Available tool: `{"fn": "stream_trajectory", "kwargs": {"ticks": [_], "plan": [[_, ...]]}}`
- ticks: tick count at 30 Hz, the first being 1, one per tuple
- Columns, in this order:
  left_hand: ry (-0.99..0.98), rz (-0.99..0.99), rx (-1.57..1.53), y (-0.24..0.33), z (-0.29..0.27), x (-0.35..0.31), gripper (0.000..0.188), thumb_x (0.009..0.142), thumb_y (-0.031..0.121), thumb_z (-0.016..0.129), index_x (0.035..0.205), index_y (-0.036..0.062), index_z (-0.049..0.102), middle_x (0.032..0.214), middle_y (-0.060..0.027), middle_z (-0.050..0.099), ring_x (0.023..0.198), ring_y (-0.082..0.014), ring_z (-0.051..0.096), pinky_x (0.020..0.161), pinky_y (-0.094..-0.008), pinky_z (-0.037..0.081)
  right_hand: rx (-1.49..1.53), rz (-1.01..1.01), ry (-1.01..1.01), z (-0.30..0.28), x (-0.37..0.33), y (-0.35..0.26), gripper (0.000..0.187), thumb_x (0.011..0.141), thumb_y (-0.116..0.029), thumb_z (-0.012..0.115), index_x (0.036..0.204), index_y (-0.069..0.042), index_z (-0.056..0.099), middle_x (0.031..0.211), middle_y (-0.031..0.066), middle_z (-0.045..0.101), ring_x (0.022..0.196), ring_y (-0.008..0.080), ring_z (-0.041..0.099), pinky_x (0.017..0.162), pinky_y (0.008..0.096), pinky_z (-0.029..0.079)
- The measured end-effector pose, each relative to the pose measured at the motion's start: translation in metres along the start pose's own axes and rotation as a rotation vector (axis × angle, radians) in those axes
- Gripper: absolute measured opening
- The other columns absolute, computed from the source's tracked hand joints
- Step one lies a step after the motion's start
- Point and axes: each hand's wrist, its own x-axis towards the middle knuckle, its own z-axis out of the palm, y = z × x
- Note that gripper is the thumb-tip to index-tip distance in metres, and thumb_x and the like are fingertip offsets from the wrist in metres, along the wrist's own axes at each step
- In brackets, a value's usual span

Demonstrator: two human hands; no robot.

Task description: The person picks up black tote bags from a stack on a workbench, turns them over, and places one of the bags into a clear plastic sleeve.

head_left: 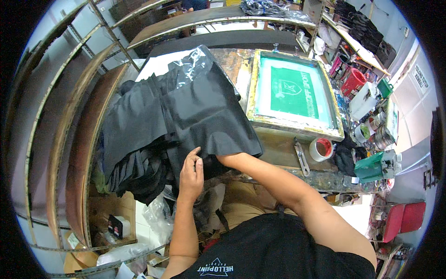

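the black sheet (211, 111) lies on the tabletop (274, 146), straight ahead of the left hand (192, 169), fingers loosely extended; right hand hidden under its near edge, grip impossible to tell.

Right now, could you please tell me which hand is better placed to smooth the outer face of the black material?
Probably the left hand: it appears to rest against the outside of the black material, while the right forearm disappears under its edge, hiding that hand.
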Motion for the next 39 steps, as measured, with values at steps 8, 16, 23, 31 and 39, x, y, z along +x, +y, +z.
{"fn": "stream_trajectory", "kwargs": {"ticks": [8,16,23,31,39], "plan": [[0.056,-0.048,0.739,-0.024,-0.005,-0.027,0.045,0.099,0.041,0.069,0.122,0.0027,0.064,0.142,-0.0253,0.058,0.131,-0.0441,0.053,0.108,-0.0523,0.043,-0.113,-0.105,-0.523,-0.121,-0.131,-0.088,0.021,0.092,-0.024,0.066,0.106,-0.010,0.071,0.111,0.0072,0.070,0.116,0.0289,0.064,0.103,0.0675,0.037],[0.229,-0.393,0.519,-0.041,-0.005,-0.067,0.083,0.090,0.041,0.080,0.149,-0.0035,0.042,0.140,-0.0284,0.047,0.128,-0.0495,0.051,0.108,-0.0554,0.044,0.013,-0.086,-0.606,-0.124,-0.180,-0.087,0.028,0.101,-0.033,0.057,0.114,-0.009,0.065,0.084,0.0137,0.073,0.093,0.0333,0.072,0.098,0.0679,0.039],[0.323,-0.583,0.419,-0.037,0.001,-0.077,0.097,0.091,0.046,0.079,0.158,-0.0025,0.028,0.149,-0.0329,0.039,0.137,-0.0486,0.045,0.112,-0.0532,0.042,0.502,-0.066,-0.922,-0.106,-0.180,-0.084,0.062,0.109,-0.057,0.042,0.115,0.001,0.064,0.098,0.0274,0.072,0.103,0.0473,0.068,0.096,0.0643,0.043],[0.422,-0.772,-0.540,-0.011,0.036,-0.117,0.078,0.105,0.038,0.065,0.154,-0.0123,0.031,0.149,-0.0264,0.049,0.134,-0.0333,0.052,0.113,-0.0410,0.041,0.585,0.016,-0.976,-0.118,-0.185,-0.085,0.071,0.108,-0.061,0.040,0.117,0.004,0.068,0.111,0.0312,0.070,0.110,0.0501,0.065,0.097,0.0555,0.049],[0.041,-0.456,-0.519,0.065,0.041,-0.074,0.050,0.112,0.034,0.053,0.137,-0.0092,0.055,0.135,-0.0167,0.064,0.119,-0.0250,0.060,0.106,-0.0360,0.044,0.593,0.006,-0.981,-0.112,-0.187,-0.087,0.071,0.108,-0.061,0.041,0.117,0.004,0.070,0.111,0.0312,0.071,0.109,0.0515,0.065,0.097,0.0569,0.050]]}}
